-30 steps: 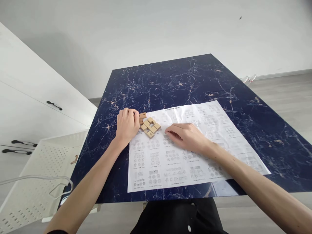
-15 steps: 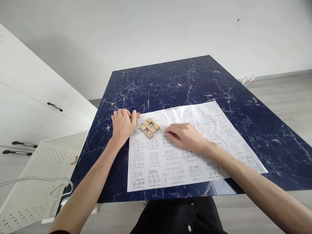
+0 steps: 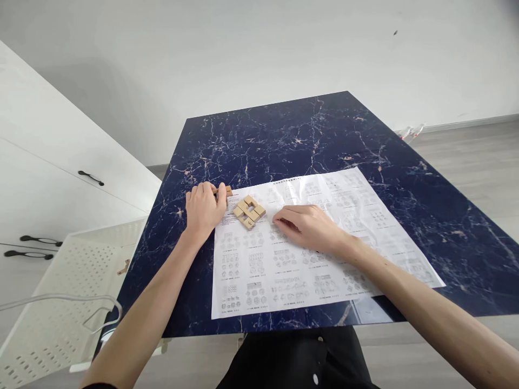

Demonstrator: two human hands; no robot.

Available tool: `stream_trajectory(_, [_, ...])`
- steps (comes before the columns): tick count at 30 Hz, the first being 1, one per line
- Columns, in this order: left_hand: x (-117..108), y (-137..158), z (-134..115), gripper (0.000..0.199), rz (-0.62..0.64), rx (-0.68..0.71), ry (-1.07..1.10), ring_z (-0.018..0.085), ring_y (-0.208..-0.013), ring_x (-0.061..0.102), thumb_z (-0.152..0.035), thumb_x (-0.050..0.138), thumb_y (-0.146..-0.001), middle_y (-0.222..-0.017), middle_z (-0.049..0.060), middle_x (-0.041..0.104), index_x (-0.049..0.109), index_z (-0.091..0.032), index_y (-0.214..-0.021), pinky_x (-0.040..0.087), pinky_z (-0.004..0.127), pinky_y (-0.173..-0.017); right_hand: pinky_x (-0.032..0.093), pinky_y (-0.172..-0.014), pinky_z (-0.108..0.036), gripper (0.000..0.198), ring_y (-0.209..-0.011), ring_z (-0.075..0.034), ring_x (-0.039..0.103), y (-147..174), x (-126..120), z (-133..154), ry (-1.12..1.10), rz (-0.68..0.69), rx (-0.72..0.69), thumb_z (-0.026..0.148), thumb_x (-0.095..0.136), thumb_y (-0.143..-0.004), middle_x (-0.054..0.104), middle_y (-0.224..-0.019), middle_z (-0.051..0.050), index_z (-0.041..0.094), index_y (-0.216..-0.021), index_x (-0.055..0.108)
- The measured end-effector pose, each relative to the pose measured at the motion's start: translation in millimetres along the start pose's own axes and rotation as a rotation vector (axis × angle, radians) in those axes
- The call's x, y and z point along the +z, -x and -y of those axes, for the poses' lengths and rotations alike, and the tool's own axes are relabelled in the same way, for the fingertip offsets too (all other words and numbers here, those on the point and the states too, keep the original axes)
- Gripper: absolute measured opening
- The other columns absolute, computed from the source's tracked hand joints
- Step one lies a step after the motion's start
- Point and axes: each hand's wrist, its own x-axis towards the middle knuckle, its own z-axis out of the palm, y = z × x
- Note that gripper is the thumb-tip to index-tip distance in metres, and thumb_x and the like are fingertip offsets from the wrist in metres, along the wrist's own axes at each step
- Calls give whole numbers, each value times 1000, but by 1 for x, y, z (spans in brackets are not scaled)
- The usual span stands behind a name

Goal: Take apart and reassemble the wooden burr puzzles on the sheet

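Left hand (image 3: 206, 205) grips brown wooden piece (image 3: 229, 190), pale wooden blocks (image 3: 252, 215) at its three o'clock; likely piece-handling, next wanting steady fingers; right hand (image 3: 302, 222) curled, contents untellable.

The person wears a black cloth garment (image 3: 279, 362) dotted with two small, white, rounded spots (image 3: 315, 379), and a black fabric sleeve edge (image 3: 99, 386) crosses the left forearm (image 3: 154, 302), while the right forearm (image 3: 413, 281), left hand (image 3: 206, 207) and right hand (image 3: 308, 224) are bare.

A single head-worn view from above the near edge of the table (image 3: 259, 140), forward and down.
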Motion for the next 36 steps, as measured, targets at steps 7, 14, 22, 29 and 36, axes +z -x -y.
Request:
stream_trajectory(7, [-7, 1, -7, 38, 23, 13, -80, 34, -91, 77, -47, 37, -111, -94, 13, 81, 59, -23, -92, 52, 46, -90, 45, -65, -34, 35, -77, -19, 68, 0, -1, 2, 2, 2, 8, 29, 43, -112, 79, -94, -9, 18, -102, 75])
stream_trajectory(14, [-10, 2, -9, 42, 32, -61, -94, 34, -85, 79, -54, 35, -112, -88, 11, 81, 61, -23, -100, 45, 36, -66, 44, -65, -34, 34, -77, -19, 68, 0, -2, 2, 10, 5, 11, 29, 43, -112, 80, -95, -8, 19, -102, 74])
stream_trajectory(22, [-9, 2, -10, 41, 13, -51, -143, 34, -80, 79, -54, 35, -113, -86, 11, 81, 60, -22, -107, 41, 33, -62, 46, -66, -34, 33, -80, -20, 70, 0, -2, 3, 11, 8, 12, 28, 44, -111, 80, -97, -9, 18, -104, 75])
stream_trajectory(29, [-9, 4, -10, 41, 14, -35, -118, 31, -79, 79, -51, 32, -113, -88, 10, 82, 61, -22, -107, 43, 32, -64, 45, -66, -34, 36, -77, -20, 68, 0, -3, 3, 28, 24, 16, 30, 43, -111, 79, -95, -10, 20, -108, 78])
stream_trajectory(36, [-8, 4, -9, 40, 8, -32, -108, 33, -78, 80, -51, 34, -113, -86, 10, 81, 61, -22, -106, 44, 33, -63, 46, -67, -35, 37, -81, -21, 69, 0, -2, 3, 16, 11, 12, 30, 42, -111, 79, -97, -10, 19, -105, 76])
